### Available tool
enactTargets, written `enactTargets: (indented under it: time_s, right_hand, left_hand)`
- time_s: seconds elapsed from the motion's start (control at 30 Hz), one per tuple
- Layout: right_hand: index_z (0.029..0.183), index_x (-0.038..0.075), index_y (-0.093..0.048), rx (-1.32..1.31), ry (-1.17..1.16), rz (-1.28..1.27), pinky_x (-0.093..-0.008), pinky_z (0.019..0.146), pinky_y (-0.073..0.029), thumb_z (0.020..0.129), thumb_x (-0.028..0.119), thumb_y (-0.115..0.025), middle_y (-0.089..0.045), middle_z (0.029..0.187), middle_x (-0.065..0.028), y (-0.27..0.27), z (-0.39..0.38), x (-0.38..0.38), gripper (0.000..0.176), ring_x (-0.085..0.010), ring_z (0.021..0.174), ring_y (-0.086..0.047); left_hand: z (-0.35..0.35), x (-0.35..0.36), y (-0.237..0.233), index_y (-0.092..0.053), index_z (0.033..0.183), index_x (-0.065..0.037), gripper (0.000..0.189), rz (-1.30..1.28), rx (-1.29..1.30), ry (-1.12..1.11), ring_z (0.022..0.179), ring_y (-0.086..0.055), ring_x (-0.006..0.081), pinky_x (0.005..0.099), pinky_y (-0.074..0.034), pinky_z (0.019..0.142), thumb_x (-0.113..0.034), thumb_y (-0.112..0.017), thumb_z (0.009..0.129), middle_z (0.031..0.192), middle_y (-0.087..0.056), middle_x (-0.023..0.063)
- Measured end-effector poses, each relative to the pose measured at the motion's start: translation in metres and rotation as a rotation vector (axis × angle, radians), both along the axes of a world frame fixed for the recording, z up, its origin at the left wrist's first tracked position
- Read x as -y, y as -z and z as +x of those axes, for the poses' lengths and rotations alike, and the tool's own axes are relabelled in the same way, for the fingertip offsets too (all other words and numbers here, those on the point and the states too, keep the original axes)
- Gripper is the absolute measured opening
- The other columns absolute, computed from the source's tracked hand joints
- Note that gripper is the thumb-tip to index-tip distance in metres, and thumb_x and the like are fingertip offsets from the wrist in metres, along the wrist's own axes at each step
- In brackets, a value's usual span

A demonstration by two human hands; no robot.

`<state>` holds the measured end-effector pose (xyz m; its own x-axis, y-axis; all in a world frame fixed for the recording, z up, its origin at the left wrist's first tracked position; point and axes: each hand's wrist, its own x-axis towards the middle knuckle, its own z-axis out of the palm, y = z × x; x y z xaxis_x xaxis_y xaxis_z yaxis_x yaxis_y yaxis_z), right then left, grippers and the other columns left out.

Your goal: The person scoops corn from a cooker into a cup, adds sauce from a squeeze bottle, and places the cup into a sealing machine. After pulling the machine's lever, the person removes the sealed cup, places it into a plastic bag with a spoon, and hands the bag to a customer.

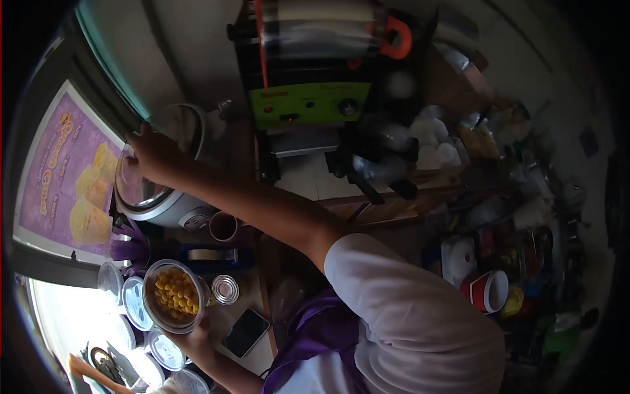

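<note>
The left hand [193, 336] is at 7 o'clock in the head view, with its forearm entering from the bottom edge. Its fingers are closed around the base and lower wall of a clear cup [157, 314], which it holds clear of the counter. The cup is open at the top and filled with yellow balls [174, 293]. The right hand [154, 154] is at 10 o'clock, at the end of a bare forearm that extends from a white sleeve [394, 308] at 5 o'clock. Its palm and fingers rest on the far edge of a glass lid [134, 187] seated on a white rice cooker [174, 211]. The fingers are bent over the lid, but whether they are clamped on a knob or the rim cannot be determined. The cooker stands at 12 o'clock from the cup and well apart from it. A small brown cup [223, 226] is just beside the cooker at its 4 o'clock. A tape dispenser [211, 255] lies between the cooker and the held cup. A tin can [225, 289] stands just beside the held cup at its 3 o'clock, and a phone [246, 332] lies at 5 o'clock from the can. Several clear lidded cups [136, 303] are grouped from 9 to 6 o'clock of the held cup. A purple poster [62, 177] is at 9 o'clock from the cooker. A green-fronted machine [308, 105] stands at 12 o'clock in the frame.
</note>
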<state>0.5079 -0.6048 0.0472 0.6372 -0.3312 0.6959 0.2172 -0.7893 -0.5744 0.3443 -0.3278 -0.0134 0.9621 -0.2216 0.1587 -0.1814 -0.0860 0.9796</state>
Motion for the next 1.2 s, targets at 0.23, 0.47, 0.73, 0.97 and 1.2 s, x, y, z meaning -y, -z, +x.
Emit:
enactTargets:
  time_s: [0.23,0.47,0.73,0.97,1.2]
  right_hand:
    - [0.093,0.013,-0.060,-0.077,0.079,0.008,-0.0347,0.058,-0.049,0.081,0.012,-0.069,-0.055,0.080,-0.0034,0.105,-0.386,0.000,0.015,-0.0210,0.072,-0.062]
    - [0.096,0.004,-0.067,-0.786,0.754,0.690,-0.0421,0.071,-0.050,0.091,0.022,-0.062,-0.065,0.082,-0.0152,0.286,-0.684,0.120,0.020,-0.0325,0.078,-0.064]
    - [0.105,0.003,-0.065,-0.813,0.806,0.194,-0.0448,0.087,-0.047,0.091,0.021,-0.056,-0.065,0.104,-0.0222,0.508,-0.731,0.411,0.025,-0.0391,0.101,-0.060]
    - [0.110,0.003,-0.063,-0.819,0.750,0.215,-0.0449,0.096,-0.044,0.092,0.022,-0.053,-0.064,0.113,-0.0233,0.510,-0.722,0.475,0.028,-0.0408,0.112,-0.057]
    - [0.110,0.002,-0.064,-0.759,0.692,0.182,-0.0454,0.095,-0.044,0.091,0.019,-0.054,-0.064,0.112,-0.0237,0.517,-0.697,0.467,0.027,-0.0410,0.112,-0.057]
  left_hand:
    - [-0.050,0.035,0.056,-0.028,0.145,0.002,0.114,0.173,0.058,0.400,0.129,-0.045,0.0288,0.0419,-0.032,0.112,-0.036,-0.089,0.056,0.141,-0.042,0.0167]
    - [-0.171,0.157,0.120,-0.031,0.140,0.001,0.108,0.211,0.103,0.757,0.129,-0.042,0.0297,0.0425,-0.030,0.112,-0.036,-0.088,0.057,0.135,-0.039,0.0158]
    - [-0.363,0.334,0.270,-0.025,0.143,-0.001,0.118,0.170,-0.024,0.728,0.130,-0.042,0.0272,0.0421,-0.032,0.112,-0.047,-0.090,0.056,0.137,-0.042,0.0138]
    - [-0.461,0.413,0.311,-0.035,0.138,-0.005,0.106,0.166,-0.050,0.633,0.131,-0.034,0.0350,0.0477,-0.026,0.112,-0.037,-0.090,0.054,0.136,-0.042,0.0161]
    - [-0.466,0.419,0.323,-0.045,0.132,-0.004,0.095,0.312,0.018,0.658,0.128,-0.038,0.0374,0.0489,-0.027,0.109,-0.032,-0.088,0.052,0.131,-0.050,0.0136]
